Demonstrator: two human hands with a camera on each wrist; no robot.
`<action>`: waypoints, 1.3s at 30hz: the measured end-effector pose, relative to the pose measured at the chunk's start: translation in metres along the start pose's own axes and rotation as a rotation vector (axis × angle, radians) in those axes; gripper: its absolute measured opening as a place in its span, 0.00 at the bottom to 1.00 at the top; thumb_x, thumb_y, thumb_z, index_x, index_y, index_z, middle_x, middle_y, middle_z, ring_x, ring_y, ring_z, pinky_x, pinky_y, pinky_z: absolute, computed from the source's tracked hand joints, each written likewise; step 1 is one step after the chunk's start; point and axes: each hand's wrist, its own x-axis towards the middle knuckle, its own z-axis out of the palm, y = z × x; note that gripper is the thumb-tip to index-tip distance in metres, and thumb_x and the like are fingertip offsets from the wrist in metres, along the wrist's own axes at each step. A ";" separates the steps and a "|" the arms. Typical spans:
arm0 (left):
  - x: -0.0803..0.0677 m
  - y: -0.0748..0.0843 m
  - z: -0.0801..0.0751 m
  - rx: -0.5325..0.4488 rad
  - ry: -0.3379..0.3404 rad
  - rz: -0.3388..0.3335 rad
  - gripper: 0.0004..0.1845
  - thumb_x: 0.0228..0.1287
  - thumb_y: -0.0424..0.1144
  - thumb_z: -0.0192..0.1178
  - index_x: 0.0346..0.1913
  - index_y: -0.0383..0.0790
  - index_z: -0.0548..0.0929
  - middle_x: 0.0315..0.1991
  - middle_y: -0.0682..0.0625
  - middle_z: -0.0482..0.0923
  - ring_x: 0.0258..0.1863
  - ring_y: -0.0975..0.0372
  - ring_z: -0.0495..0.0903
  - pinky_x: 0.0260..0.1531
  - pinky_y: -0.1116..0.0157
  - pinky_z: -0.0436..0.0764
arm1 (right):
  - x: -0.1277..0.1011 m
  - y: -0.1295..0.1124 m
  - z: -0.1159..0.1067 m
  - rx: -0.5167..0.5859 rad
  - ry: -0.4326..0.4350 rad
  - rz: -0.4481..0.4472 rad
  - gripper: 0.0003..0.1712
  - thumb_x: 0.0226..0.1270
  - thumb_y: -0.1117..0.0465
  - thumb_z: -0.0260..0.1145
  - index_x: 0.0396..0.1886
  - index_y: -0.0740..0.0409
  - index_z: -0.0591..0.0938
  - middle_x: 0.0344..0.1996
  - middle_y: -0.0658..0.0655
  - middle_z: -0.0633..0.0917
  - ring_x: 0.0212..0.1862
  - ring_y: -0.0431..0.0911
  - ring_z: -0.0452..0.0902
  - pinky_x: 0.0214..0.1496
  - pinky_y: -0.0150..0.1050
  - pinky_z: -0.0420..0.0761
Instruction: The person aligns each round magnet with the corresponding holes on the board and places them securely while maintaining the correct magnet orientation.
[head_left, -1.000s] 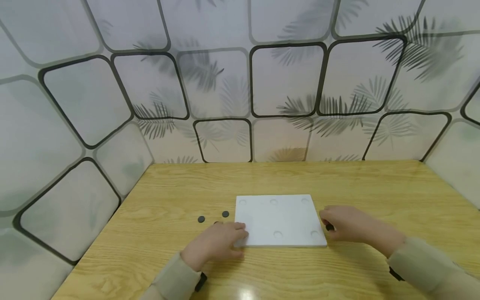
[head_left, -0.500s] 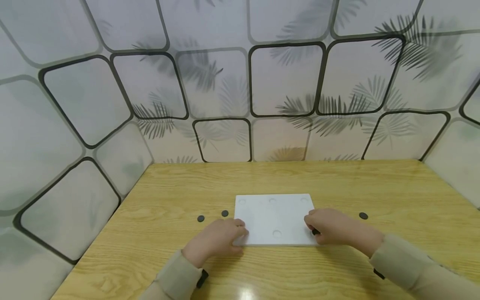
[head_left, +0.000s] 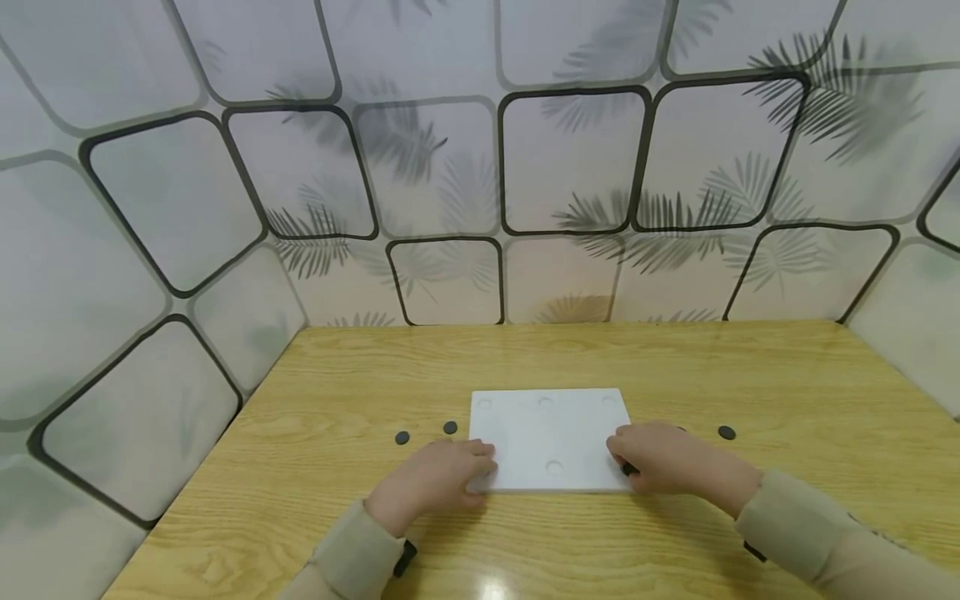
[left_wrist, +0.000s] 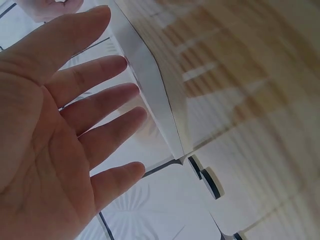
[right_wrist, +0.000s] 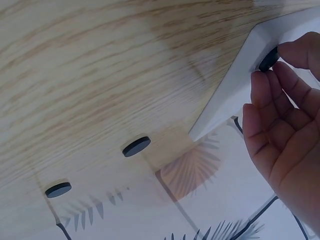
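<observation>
A white rectangular board [head_left: 581,437] with shallow round recesses lies on the wooden table. My right hand [head_left: 663,458] pinches a small black disc [right_wrist: 268,60] between thumb and fingertips. It holds this disc tilted on its edge at the board's front right corner, and the recess there is hidden behind the hand. My left hand [head_left: 435,477] rests its fingers on the board's left edge; in the left wrist view those fingers [left_wrist: 107,100] are spread and fairly straight. They cover the board's front left corner in the head view.
Left of the board lie two black discs, a nearer one [head_left: 402,437] and one by the board [head_left: 450,427]. Another disc [head_left: 726,432] lies on the right, beside a disc [right_wrist: 136,146] mostly hidden behind the right hand in the head view. A patterned wall [head_left: 570,275] stands behind the table [head_left: 390,358].
My right hand has moved left with the black disc, from beside the board to over its front right corner, uncovering a disc on the table. The left hand has stayed on the board.
</observation>
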 end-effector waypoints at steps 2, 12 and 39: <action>0.000 0.000 0.000 -0.019 -0.015 -0.011 0.22 0.51 0.47 0.63 0.51 0.46 0.78 0.56 0.52 0.69 0.55 0.59 0.68 0.52 0.60 0.69 | 0.000 0.000 0.000 0.008 -0.003 0.008 0.14 0.40 0.70 0.63 0.16 0.52 0.66 0.16 0.45 0.62 0.19 0.39 0.54 0.19 0.31 0.56; -0.001 -0.001 0.000 -0.076 -0.063 -0.034 0.25 0.51 0.49 0.62 0.53 0.46 0.76 0.59 0.52 0.67 0.57 0.60 0.65 0.55 0.59 0.65 | 0.000 0.003 0.001 0.010 0.000 0.003 0.14 0.40 0.71 0.62 0.16 0.51 0.66 0.16 0.44 0.62 0.19 0.38 0.54 0.20 0.31 0.56; -0.001 -0.003 0.003 -0.090 -0.049 -0.032 0.25 0.50 0.50 0.63 0.53 0.47 0.76 0.58 0.53 0.67 0.57 0.61 0.65 0.56 0.58 0.64 | -0.004 0.007 0.000 0.060 -0.014 0.047 0.13 0.48 0.68 0.62 0.16 0.50 0.67 0.16 0.44 0.63 0.20 0.37 0.54 0.20 0.31 0.56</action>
